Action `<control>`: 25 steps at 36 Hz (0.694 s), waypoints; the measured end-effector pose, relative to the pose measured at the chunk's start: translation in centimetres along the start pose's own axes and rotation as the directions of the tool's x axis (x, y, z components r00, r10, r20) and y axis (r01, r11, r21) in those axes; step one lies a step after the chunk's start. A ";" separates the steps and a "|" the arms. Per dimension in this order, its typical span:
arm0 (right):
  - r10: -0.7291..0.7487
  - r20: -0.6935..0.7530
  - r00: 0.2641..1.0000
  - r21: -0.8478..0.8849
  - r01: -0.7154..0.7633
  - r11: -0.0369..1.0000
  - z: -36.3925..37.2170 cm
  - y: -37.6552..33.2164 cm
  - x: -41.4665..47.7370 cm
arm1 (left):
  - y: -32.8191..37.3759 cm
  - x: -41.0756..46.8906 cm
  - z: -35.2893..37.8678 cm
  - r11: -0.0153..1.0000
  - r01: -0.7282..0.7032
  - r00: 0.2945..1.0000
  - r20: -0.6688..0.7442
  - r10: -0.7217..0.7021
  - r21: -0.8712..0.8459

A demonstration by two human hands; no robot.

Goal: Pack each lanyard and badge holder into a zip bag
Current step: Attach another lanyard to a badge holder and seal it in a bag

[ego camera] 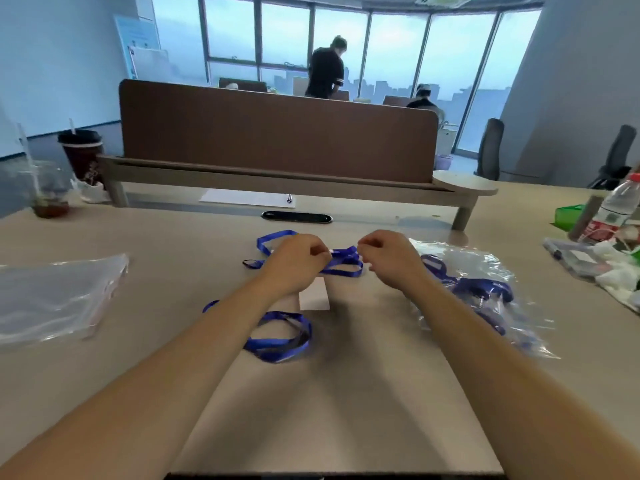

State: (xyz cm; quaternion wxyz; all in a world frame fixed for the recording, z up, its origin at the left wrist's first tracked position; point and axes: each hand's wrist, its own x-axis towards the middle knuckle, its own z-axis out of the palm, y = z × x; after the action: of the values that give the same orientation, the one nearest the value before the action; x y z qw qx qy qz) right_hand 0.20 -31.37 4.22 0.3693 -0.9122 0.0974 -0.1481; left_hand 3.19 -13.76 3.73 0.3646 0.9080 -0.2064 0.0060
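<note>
Where the two hands meet at centre frame, both have their fingers curled: the left hand [294, 261] pinches one side of a bunched blue lanyard [343, 261], the right hand [388, 258] the other, with the strap spanning the gap between them. A white badge holder [314, 294] lies flat on the desk [346, 393] just below the left hand. A loop of blue strap [280, 341] sits lower centre beside the left forearm. Clear zip bags [59, 299] lie flat at the left edge. A crinkled filled bag [485, 289] with blue lanyards inside lies right of centre, by the right forearm.
</note>
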 end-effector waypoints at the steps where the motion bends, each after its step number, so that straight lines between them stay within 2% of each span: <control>1: -0.006 0.019 1.000 -0.006 0.006 1.000 0.8 -0.5 0.1 | -0.8 -0.3 -0.6 1.000 0.010 1.000 -0.012 -0.010 0.010; 5: -0.036 0.095 0.995 -0.035 0.040 0.999 4.3 -2.3 0.6 | -3.4 -1.4 -2.7 0.998 0.048 0.998 -0.039 -0.046 0.046; 11: 0.063 0.207 0.976 -0.219 -0.016 0.976 8.1 -2.8 1.4 | -6.3 -2.0 -4.1 0.992 0.089 0.995 -0.044 -0.085 0.094; 17: 0.186 0.233 0.954 -0.498 -0.047 0.866 8.7 -2.8 1.0 | -7.4 -1.5 -3.2 0.991 0.074 0.997 -0.002 -0.075 0.109; 25: 0.292 0.304 0.907 -0.644 -0.030 0.764 9.5 -3.6 0.8 | -7.7 -0.8 -1.9 0.988 0.072 0.996 0.047 -0.079 0.135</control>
State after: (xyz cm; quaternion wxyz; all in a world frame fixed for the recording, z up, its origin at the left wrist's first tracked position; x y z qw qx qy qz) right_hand 4.42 -22.94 0.41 0.0683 -0.9810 0.1457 0.1084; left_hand 5.65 -7.24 -0.06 0.2977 0.9372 -0.1807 -0.0179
